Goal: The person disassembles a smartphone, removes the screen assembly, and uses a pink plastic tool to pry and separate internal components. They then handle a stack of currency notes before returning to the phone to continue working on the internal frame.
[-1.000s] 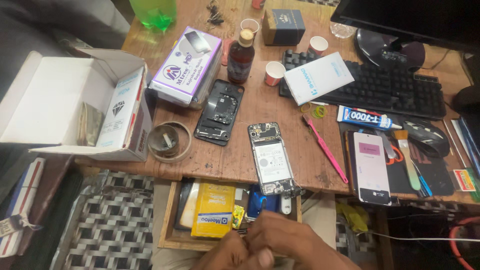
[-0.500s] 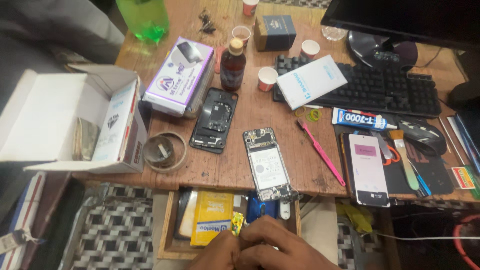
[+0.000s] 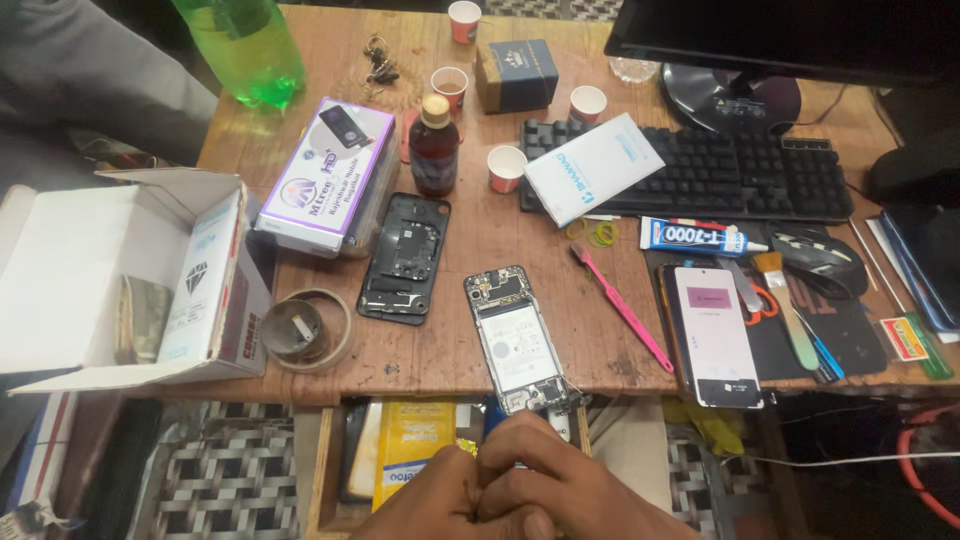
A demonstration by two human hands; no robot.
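My left hand (image 3: 432, 502) and my right hand (image 3: 560, 488) are pressed together at the bottom edge, over an open drawer (image 3: 330, 470) below the wooden table (image 3: 480, 340). Both have curled fingers; what they pinch is hidden. Just above them an opened phone (image 3: 518, 340) with its battery and boards showing lies on the table edge, its lower end overhanging. A black phone back frame (image 3: 405, 258) lies to its left. A pink toothbrush (image 3: 620, 307) lies to its right.
An open white cardboard box (image 3: 120, 280) sits at left, with a tape roll (image 3: 300, 330) beside it. A purple box (image 3: 325, 175), brown bottle (image 3: 435, 145), paper cups, glue tube (image 3: 700, 237), keyboard (image 3: 720, 175), lit phone (image 3: 712, 335) and green bottle (image 3: 245, 50) crowd the table.
The view has tilted down and drawn nearer, so the table sits higher in the frame. My hands stay joined over the drawer, showing slightly more.
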